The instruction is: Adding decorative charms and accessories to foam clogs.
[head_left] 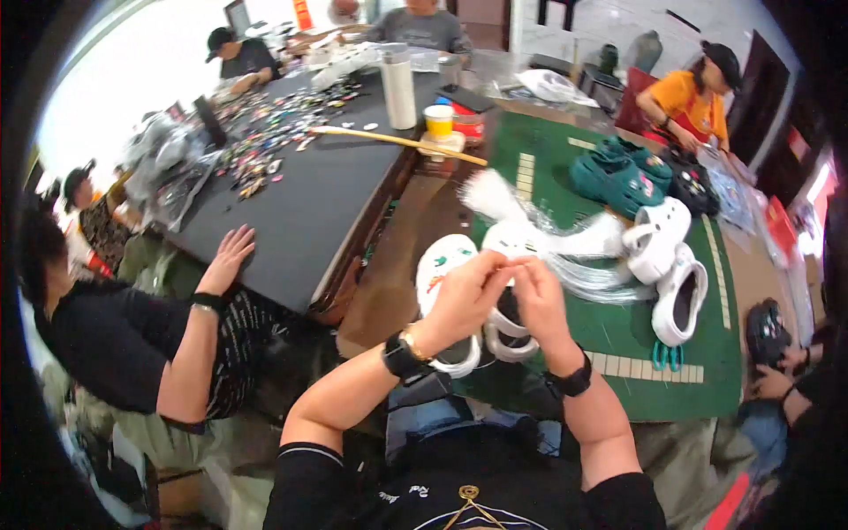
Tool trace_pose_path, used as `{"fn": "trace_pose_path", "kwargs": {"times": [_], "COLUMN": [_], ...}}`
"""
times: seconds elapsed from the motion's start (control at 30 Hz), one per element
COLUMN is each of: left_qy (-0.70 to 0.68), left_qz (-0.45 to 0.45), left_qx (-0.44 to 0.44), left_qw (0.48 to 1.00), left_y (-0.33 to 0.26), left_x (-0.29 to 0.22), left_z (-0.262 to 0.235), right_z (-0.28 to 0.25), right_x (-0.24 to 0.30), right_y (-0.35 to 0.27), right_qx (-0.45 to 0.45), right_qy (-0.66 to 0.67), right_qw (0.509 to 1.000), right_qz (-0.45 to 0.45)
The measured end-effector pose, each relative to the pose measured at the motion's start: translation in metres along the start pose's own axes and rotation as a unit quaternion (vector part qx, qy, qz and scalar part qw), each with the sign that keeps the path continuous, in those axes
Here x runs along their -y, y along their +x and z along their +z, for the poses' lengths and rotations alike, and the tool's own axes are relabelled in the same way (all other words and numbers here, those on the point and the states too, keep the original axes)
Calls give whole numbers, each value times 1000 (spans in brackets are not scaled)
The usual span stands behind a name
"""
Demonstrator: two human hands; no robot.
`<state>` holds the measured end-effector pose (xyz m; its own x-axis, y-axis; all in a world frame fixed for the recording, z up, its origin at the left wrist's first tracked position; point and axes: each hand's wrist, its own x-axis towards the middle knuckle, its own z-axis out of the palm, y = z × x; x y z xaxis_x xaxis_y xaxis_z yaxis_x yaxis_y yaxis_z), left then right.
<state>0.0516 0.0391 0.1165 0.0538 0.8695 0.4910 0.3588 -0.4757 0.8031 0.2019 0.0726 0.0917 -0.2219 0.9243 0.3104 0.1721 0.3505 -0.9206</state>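
My left hand [466, 290] and my right hand [539, 299] meet fingertip to fingertip, both in a pinch. Whatever is between the fingers is too small to make out. Just beneath them lies a pair of white clogs. The left clog [444, 256] has green and orange charms on its toe, and the right clog [514, 346] is partly covered by my hands. Beyond my right hand, a bundle of clear, thin strands [587, 272] spreads over the green mat [565, 380].
Another white pair, a clog [678, 300] among it, sits to the right, with teal clogs [609, 181] behind. A yellow stick [397, 140] spans the two tables near a white tumbler [399, 93] and a yellow cup [438, 120]. Small charms [274, 132] cover the dark table. People sit around.
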Motion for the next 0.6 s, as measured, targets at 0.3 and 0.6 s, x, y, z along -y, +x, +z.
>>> {"fn": "trace_pose_path", "kwargs": {"times": [0.3, 0.6], "left_qy": [49, 41], "left_qz": [75, -30], "left_qx": [-16, 16], "left_qw": [996, 999], "left_y": [1, 4], "left_x": [-9, -12], "left_z": [14, 6], "right_z": [4, -16], "right_x": [-12, 10], "right_y": [-9, -11], "right_qx": [-22, 52], "right_qy": [-74, 208], "right_qw": [996, 975], "right_qz": [-55, 51]}}
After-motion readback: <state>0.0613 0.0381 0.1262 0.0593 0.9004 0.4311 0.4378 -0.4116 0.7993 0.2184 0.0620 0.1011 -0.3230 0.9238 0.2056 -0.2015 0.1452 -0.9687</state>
